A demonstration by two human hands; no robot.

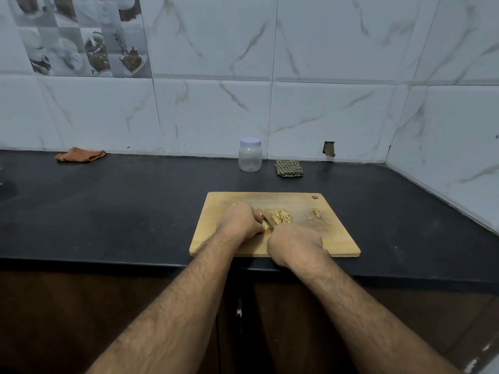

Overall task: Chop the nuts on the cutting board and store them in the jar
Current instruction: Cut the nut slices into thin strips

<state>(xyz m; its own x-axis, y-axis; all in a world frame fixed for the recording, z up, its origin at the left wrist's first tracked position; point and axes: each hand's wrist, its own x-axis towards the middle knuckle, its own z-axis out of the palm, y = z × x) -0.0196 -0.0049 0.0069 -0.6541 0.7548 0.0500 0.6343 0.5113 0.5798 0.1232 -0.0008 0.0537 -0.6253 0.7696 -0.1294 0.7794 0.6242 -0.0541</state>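
Wooden cutting board (332, 238) at 6 o'clock on the counter: left hand (239, 221) pinches a nut; right hand (295, 242) grasps the knife (266, 218). Chopped nuts (282, 216) beside the blade; lidded jar (250, 155) at 12 o'clock.

On the dark tabletop (121, 206) lies a wooden cutting board (332, 238), and both hands work over its near part. The left hand (239, 221) has its fingers curled on a nut beside the knife (267, 219), while the right hand (295, 242) holds the knife by its handle; sliced nuts (281, 216) lie just right of the blade. A few whole nuts (316, 213) lie apart to the right, and a closed clear jar (250, 155) stands near the wall between an orange cloth (80, 154) and a green cloth (288, 168).
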